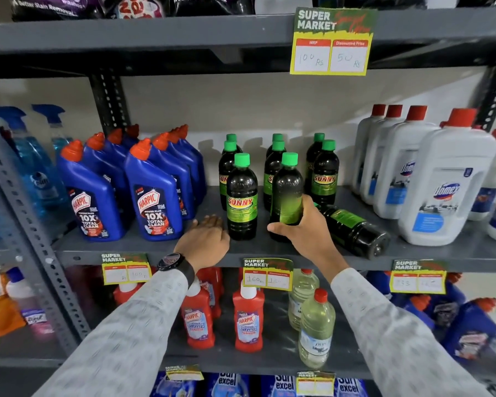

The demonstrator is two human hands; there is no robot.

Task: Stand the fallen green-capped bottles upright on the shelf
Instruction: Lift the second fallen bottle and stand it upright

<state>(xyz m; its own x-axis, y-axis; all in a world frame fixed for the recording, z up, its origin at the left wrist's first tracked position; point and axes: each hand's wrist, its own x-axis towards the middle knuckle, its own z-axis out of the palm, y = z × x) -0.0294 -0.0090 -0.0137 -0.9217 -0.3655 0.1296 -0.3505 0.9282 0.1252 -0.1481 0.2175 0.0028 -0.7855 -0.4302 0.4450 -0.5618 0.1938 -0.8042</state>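
Several dark green-capped bottles stand upright on the grey middle shelf (143, 247). My right hand (301, 224) grips the front middle bottle (287, 190), which stands upright with its label turned away. One green-capped bottle (352, 227) lies on its side just right of that hand, base toward the shelf's front edge, its cap hidden behind my hand. My left hand (205, 239) rests flat on the shelf, fingers apart, touching the left side of the front left bottle (242, 199) but not holding it.
Blue red-capped Harpic bottles (152, 196) stand to the left, white red-capped Domex bottles (447, 181) to the right. Price tags hang on the shelf edges. Red bottles and clear bottles fill the shelf below. The upper shelf hangs low overhead.
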